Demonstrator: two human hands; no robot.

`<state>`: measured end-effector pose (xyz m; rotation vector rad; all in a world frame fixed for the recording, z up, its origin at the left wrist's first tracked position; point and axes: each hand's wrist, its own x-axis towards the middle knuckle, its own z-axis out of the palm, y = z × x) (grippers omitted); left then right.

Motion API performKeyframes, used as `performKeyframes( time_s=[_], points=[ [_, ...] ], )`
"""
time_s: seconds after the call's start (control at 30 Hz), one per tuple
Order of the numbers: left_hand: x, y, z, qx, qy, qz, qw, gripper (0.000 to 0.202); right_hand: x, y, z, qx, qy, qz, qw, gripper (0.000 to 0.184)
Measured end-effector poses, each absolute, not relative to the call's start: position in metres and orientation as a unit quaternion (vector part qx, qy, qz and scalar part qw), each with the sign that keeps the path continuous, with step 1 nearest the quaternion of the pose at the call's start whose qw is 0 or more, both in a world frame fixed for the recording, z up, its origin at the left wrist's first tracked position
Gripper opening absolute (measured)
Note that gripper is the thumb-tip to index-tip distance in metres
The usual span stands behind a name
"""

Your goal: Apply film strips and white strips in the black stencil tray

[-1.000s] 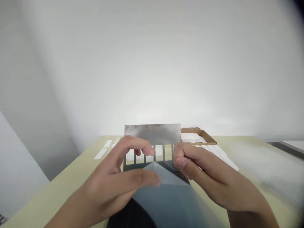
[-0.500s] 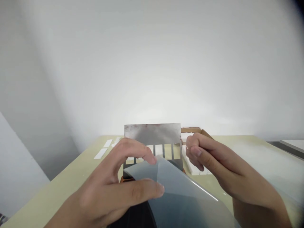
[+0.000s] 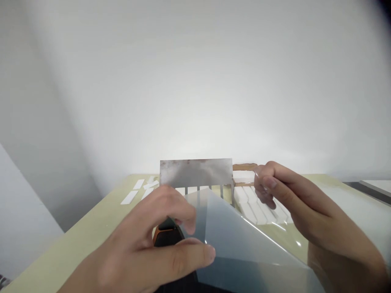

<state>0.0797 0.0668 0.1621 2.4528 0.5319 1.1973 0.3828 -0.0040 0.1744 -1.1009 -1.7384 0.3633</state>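
**Hand positions.** The left hand (image 3: 152, 244) holds the near part of a translucent film sheet (image 3: 235, 232). Its fingers are closed on the sheet, with the thumb (image 3: 204, 254) pressed against the near face. The right hand (image 3: 288, 199) is raised to the right of the sheet, with the thumb and index finger pinched together. A thin clear edge may lie between them, but the grip cannot be confirmed.

**Sheet position.** The sheet is curved and raised above the tabletop (image 3: 76, 240). It covers the lower part of a slotted steel plate (image 3: 195, 173), which stands behind it.

**Current state.** The sheet is not laid flat. Only the upper ends of the plate's slots are visible above it.

**Surrounding items.** 3 or more white strips (image 3: 130, 197) lie loose on the tabletop to the left of the plate. More white strips (image 3: 253, 205) lie in a group to the right, in or beside a cardboard tray (image 3: 244, 167). A dark object with an orange edge (image 3: 159, 234) sits just below the left hand.
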Motion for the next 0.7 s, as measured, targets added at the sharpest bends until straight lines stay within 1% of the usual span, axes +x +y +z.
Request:
performKeyframes(
  time_s=[0.2,0.33,0.5,0.7],
  points=[
    [0.08,0.065,0.168,0.883,0.186,0.396,0.172,0.023,0.395,-0.006,0.174,-0.445,-0.711,0.174,0.516,0.032],
    [0.08,0.064,0.167,0.881,0.189,0.39,0.188,0.024,0.4,-0.005,0.175,-0.476,-0.695,0.146,0.518,0.035],
    [0.079,0.064,0.167,0.886,0.184,0.388,0.175,0.025,0.405,-0.002,0.176,-0.498,-0.689,0.102,0.516,0.036],
    [0.077,0.061,0.167,0.883,0.202,0.384,0.179,0.025,0.411,-0.002,0.177,-0.526,-0.666,0.079,0.522,0.037]
  ],
)
